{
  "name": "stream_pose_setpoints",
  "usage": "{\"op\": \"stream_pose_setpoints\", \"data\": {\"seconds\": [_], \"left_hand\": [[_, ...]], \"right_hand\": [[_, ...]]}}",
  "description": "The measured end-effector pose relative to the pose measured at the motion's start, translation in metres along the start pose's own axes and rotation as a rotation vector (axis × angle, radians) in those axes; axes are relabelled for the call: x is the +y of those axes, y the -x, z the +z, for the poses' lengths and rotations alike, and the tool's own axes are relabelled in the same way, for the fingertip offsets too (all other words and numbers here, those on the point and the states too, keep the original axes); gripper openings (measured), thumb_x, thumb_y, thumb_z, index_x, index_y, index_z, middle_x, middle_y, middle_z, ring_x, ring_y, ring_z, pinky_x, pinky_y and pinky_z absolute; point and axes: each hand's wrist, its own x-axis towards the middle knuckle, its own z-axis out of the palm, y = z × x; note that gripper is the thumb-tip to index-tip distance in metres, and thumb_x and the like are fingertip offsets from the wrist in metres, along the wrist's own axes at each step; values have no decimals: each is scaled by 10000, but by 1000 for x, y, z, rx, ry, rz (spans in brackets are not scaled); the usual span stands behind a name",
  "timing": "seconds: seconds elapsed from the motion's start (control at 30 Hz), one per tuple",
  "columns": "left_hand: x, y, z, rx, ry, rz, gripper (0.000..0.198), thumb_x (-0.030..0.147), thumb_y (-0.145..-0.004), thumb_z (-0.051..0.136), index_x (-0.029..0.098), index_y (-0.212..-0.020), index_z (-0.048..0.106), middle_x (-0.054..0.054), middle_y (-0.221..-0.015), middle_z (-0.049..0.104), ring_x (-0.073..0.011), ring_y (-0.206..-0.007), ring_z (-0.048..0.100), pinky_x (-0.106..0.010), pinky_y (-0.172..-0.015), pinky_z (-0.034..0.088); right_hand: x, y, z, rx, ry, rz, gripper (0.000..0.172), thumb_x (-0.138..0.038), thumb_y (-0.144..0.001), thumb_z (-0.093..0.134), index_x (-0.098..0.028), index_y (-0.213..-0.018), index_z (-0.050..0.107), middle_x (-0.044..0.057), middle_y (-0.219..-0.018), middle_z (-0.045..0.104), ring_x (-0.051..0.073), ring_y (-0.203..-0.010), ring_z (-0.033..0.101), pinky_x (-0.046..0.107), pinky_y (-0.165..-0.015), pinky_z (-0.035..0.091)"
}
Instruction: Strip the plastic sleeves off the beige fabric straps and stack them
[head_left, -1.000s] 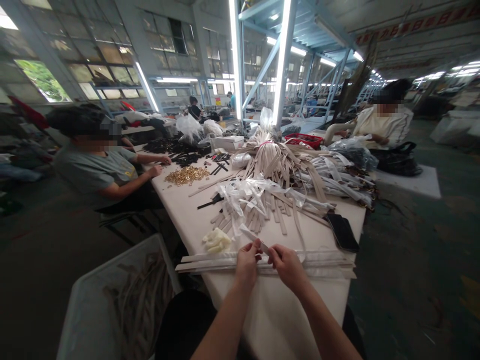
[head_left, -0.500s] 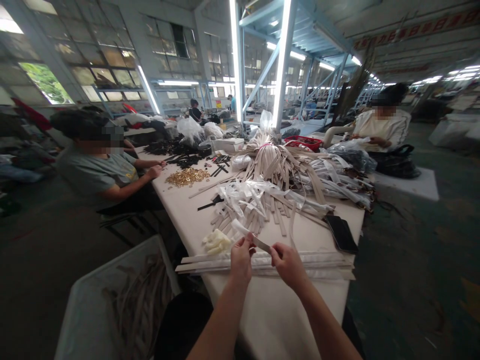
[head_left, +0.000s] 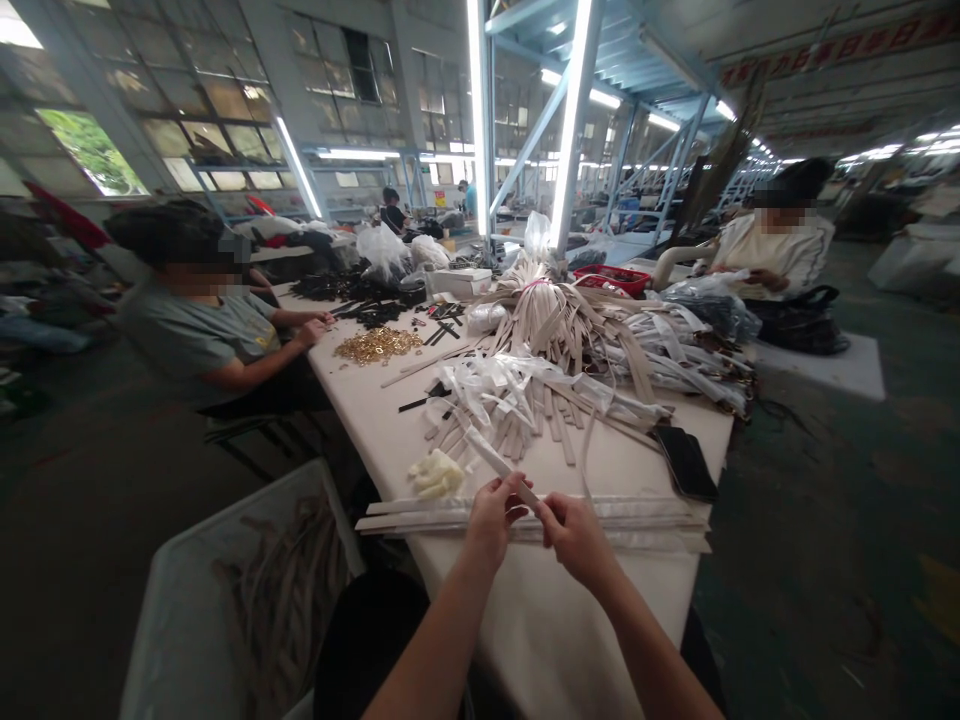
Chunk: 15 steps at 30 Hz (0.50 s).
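Observation:
A pale strap [head_left: 489, 455] with a whitish, film-like covering slants up and left from my hands above the table. My left hand [head_left: 493, 518] pinches it a short way from its near end. The fingers of my right hand [head_left: 571, 532] are closed on that near end, close beside the left fingertips. Below and behind both hands, several long flat strips [head_left: 637, 515] lie side by side across the table. Just left of my left hand rests a crumpled cream-coloured glove-like item [head_left: 435, 474]. Beyond is a heap of beige straps with white wrapping [head_left: 495, 390].
A bundle of beige straps [head_left: 544, 310] stands farther back. Gold metal pieces [head_left: 375, 345] are piled at the left, near a seated co-worker [head_left: 217, 320]. A black phone-like object [head_left: 686, 463] lies at the right edge. A plastic bin [head_left: 169, 600] holds strips at lower left.
My hands have come closer together on the strap, the left shifting right and slightly down. The strap now slopes more steeply. The whole view has shifted slightly.

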Motion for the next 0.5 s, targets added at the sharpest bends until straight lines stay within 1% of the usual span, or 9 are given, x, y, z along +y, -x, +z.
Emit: {"op": "stream_pose_setpoints", "data": {"seconds": [0.1, 0.2, 0.27, 0.33, 0.5], "left_hand": [[4, -3, -4, -50, 146, -103, 389, 479, -831, 680, 136, -1009, 635, -156, -953, 725, -214, -721, 683, -323, -665, 522], [-3, -6, -3, -25, 180, -79, 289, 404, -885, 620, 123, -952, 620, -156, -913, 728, -213, -711, 691, -324, -671, 533], [-13, -4, -1, 3, 143, -25, 255, 371, -882, 627, 117, -903, 619, -150, -866, 729, -207, -680, 685, -318, -657, 531], [-23, 0, 2, 21, 122, 11, 268, 379, -870, 645, 112, -884, 623, -150, -849, 730, -202, -661, 678, -317, -649, 528], [-41, 12, 7, 43, 157, 33, 325, 424, -827, 697, 108, -869, 635, -162, -870, 731, -207, -688, 678, -321, -658, 529]], "right_hand": [[2, 10, 0, -23, -31, 22, 419, -430, -967, 460, -194, -648, 593, 0, -517, 629, 135, -473, 563, 234, -524, 352], [1, 19, 3, -59, -62, 61, 387, -404, -969, 449, -193, -684, 603, -3, -517, 636, 134, -462, 569, 231, -518, 362], [1, 23, 6, -72, -75, 70, 359, -379, -972, 443, -194, -714, 612, -9, -525, 642, 132, -460, 573, 230, -525, 371], [1, 25, 9, -70, -71, 64, 347, -357, -977, 435, -195, -726, 612, -13, -539, 649, 131, -468, 581, 231, -538, 380], [1, 29, 12, -21, -14, 79, 360, -341, -977, 443, -198, -689, 604, -2, -542, 658, 147, -522, 620, 245, -585, 394]]}}
